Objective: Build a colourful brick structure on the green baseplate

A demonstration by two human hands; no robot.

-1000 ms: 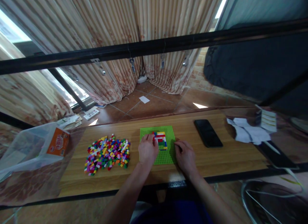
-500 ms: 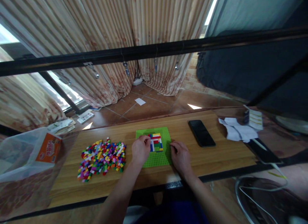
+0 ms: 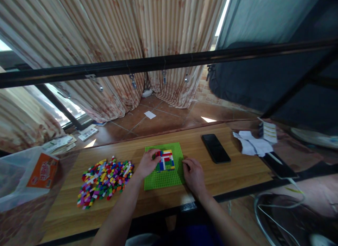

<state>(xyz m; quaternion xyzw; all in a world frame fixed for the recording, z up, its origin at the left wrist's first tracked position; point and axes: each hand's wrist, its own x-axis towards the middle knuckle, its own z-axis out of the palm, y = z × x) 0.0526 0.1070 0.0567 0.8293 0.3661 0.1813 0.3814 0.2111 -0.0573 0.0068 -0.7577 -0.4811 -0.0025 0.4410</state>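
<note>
A green studded baseplate [image 3: 161,182] lies on the wooden tabletop. On it sits a flat block of coloured toy bricks [image 3: 166,159], mostly red, white, blue and yellow. My left hand [image 3: 148,164] reaches over the plate's left side, thumb and forefinger pinched at the block's upper left corner. A red brick [image 3: 157,154] shows between these fingertips; whether it is joined to the block I cannot tell. At the plate's right edge, my right hand [image 3: 194,173] is curled closed, with its thumb and forefinger against the edge.
A pile of loose bricks [image 3: 104,180] spreads on the left of the table. To the right lie a black phone [image 3: 216,148], crumpled white paper [image 3: 250,143] and a dark device [image 3: 280,165] with a cable. A clear plastic bin [image 3: 18,182] stands at far left.
The whole view has shifted slightly, so the table sits a little lower and further left. My left fingers remain at the block's upper left corner. My right hand stays at the plate's edge.
</note>
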